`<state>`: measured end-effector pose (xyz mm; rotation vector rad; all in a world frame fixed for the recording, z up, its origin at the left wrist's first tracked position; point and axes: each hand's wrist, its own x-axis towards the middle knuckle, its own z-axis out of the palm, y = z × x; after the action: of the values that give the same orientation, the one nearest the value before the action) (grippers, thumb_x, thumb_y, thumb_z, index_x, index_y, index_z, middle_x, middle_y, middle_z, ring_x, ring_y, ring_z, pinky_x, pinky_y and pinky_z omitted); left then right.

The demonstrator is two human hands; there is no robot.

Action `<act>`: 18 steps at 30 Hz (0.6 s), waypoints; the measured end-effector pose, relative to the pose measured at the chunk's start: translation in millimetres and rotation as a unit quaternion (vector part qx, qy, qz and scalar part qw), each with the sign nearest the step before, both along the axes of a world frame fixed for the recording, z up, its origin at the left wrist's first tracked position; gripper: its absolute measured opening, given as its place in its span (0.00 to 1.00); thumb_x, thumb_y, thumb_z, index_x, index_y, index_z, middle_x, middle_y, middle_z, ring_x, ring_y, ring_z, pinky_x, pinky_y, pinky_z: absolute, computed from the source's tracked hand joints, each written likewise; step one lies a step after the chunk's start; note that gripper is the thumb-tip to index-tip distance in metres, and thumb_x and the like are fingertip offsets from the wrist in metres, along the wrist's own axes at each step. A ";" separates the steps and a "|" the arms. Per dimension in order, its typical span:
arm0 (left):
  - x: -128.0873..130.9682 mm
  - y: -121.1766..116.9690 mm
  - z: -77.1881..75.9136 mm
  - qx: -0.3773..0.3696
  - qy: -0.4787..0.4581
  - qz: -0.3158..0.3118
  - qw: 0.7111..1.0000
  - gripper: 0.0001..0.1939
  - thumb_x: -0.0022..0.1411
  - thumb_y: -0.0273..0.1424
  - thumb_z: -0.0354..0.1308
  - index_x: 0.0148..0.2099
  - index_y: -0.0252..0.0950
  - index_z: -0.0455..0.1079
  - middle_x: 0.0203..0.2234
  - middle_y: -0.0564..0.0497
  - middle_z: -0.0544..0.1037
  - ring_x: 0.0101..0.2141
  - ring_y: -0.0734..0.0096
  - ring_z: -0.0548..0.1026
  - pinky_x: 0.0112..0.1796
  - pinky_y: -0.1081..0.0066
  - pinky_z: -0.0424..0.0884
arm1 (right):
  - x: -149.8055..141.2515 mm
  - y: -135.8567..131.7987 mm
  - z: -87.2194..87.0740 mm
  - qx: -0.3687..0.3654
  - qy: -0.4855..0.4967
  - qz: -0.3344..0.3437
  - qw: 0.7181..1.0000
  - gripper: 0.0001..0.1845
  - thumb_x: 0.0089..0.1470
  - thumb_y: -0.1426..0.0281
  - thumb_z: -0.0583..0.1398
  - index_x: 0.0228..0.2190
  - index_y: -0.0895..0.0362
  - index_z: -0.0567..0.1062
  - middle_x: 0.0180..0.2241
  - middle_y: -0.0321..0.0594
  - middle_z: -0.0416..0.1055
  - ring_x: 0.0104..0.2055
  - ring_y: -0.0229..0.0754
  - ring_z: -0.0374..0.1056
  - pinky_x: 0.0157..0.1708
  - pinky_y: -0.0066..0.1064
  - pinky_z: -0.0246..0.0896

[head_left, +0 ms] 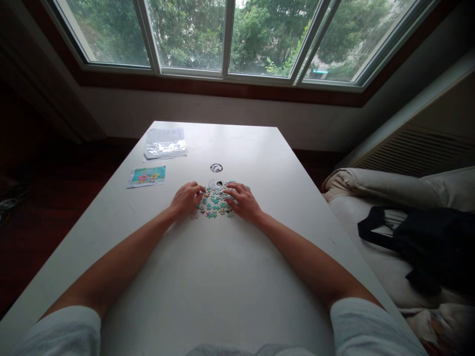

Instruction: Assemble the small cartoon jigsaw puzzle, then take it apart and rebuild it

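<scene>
Small jigsaw puzzle pieces [213,201], mostly turquoise with some yellow and pink, lie loose in a pile on the white table [218,277]. At the pile's left edge is my left hand [186,199], its fingers curled and its thumb and fingertips close together at a small puzzle piece. My right hand [244,201] rests over the right side of the pile, fingers apart and touching the pieces. Between the hands, at the far side of the pile, sits a round tin [215,185]. Behind it lies a round shiny lid-like disc [216,168].
A picture sheet with cartoon figures [148,176] lies left of the pile. Farther back are white papers [165,136] with a clear plastic sheet. A sofa [371,198] with a dark bag-like item [438,242] stands along the right edge. Windows [226,39] line the far wall.
</scene>
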<state>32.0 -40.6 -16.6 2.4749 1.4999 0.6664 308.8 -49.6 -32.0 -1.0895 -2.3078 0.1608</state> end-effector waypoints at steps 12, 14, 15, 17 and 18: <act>-7.3 1.8 3.0 0.015 0.019 -0.100 0.995 0.13 0.68 0.38 0.57 0.51 0.45 0.77 0.49 0.47 0.75 0.51 0.56 0.68 0.53 0.56 0.67 | 11.4 10.0 -3.8 0.004 -0.004 0.014 1.000 0.14 0.61 0.67 0.61 0.48 0.47 0.79 0.59 0.42 0.69 0.64 0.51 0.58 0.62 0.50 0.56; -1.2 -1.9 0.8 0.016 0.032 -0.115 0.993 0.14 0.67 0.39 0.57 0.53 0.46 0.75 0.55 0.47 0.72 0.56 0.55 0.66 0.56 0.55 0.65 | 9.1 7.9 -5.1 0.003 -0.022 0.033 0.999 0.15 0.62 0.64 0.61 0.50 0.46 0.79 0.62 0.42 0.66 0.67 0.52 0.55 0.64 0.52 0.54; 0.9 -3.2 -0.2 0.015 0.036 -0.119 0.992 0.15 0.67 0.39 0.57 0.54 0.46 0.75 0.56 0.47 0.71 0.57 0.54 0.64 0.57 0.54 0.64 | 8.6 7.3 -5.7 0.003 -0.030 0.042 0.999 0.15 0.63 0.63 0.61 0.50 0.46 0.79 0.63 0.42 0.65 0.68 0.52 0.54 0.64 0.52 0.53; 2.8 -4.3 -1.6 0.010 0.040 -0.123 0.992 0.16 0.67 0.39 0.57 0.56 0.46 0.73 0.58 0.47 0.70 0.59 0.54 0.63 0.58 0.54 0.63 | 8.3 6.7 -6.7 -0.001 -0.043 0.062 0.997 0.15 0.63 0.61 0.60 0.50 0.46 0.79 0.64 0.42 0.63 0.69 0.53 0.52 0.65 0.53 0.51; 2.9 -4.4 -2.0 0.007 0.041 -0.125 0.991 0.17 0.68 0.39 0.57 0.57 0.46 0.72 0.58 0.47 0.70 0.60 0.54 0.63 0.59 0.54 0.62 | 8.3 6.6 -6.9 -0.003 -0.047 0.070 0.996 0.15 0.64 0.61 0.60 0.50 0.46 0.79 0.65 0.41 0.63 0.69 0.53 0.51 0.65 0.53 0.51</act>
<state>35.0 -45.0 -18.6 2.6673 1.1831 0.5377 317.1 -43.0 -38.9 -0.9572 -2.4699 0.1731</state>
